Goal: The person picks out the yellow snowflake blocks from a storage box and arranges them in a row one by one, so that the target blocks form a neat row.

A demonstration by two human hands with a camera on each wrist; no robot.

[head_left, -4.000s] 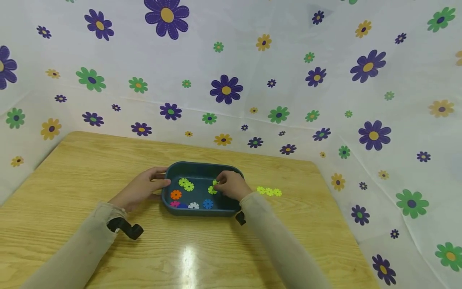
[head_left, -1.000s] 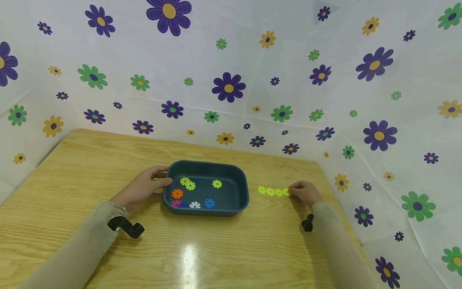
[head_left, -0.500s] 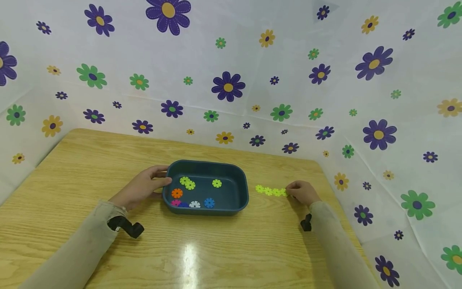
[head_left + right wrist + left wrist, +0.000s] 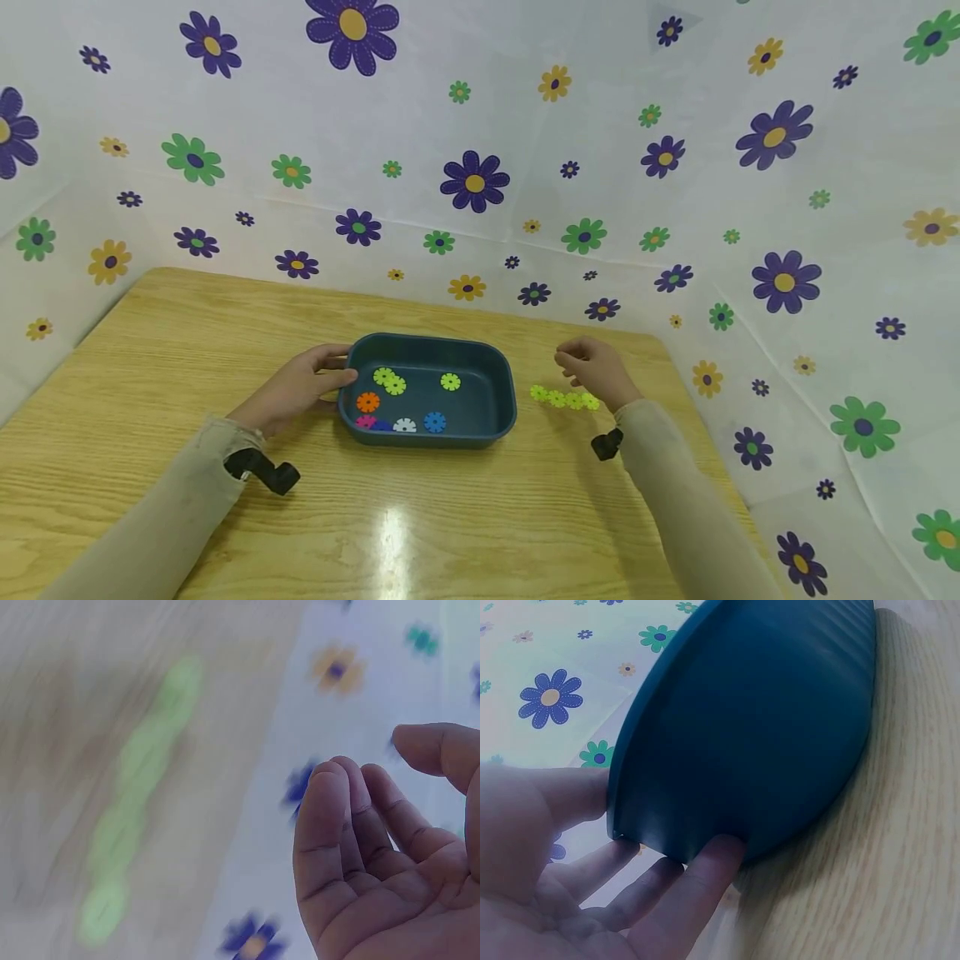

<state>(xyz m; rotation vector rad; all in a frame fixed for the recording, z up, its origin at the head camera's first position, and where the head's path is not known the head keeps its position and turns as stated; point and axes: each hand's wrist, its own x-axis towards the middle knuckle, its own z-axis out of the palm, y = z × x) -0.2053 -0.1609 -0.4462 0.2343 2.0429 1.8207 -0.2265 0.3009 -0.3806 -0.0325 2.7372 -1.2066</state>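
Observation:
At the left end of the dark blue plastic tray [image 4: 427, 442], my left hand [image 4: 300, 385] grips it, thumb at the rim and fingertips [image 4: 724, 851] against the outer wall. My right hand [image 4: 597, 372] hovers just behind a row of yellow-green notched plastic discs [image 4: 557, 398] on the table, its fingers loosely bent with nothing between them. In the right wrist view thumb and fingers stand apart, and the row of discs [image 4: 120, 832] is blurred. Inside the tray lie more yellow-green discs [image 4: 390, 381] and a lone yellow-green disc [image 4: 450, 382].
Also in the tray are an orange disc [image 4: 367, 402], a blue disc [image 4: 435, 422], a white disc [image 4: 405, 425], a pink disc [image 4: 365, 422] and a dark blue one. The wooden table [image 4: 300, 533] backs onto a flower-printed sheet [image 4: 420, 108].
My right hand took a yellow-green disc from the tray, set it at the row's right end, nudged the row slightly left, then let go and lifted away up and left. My left hand stayed.

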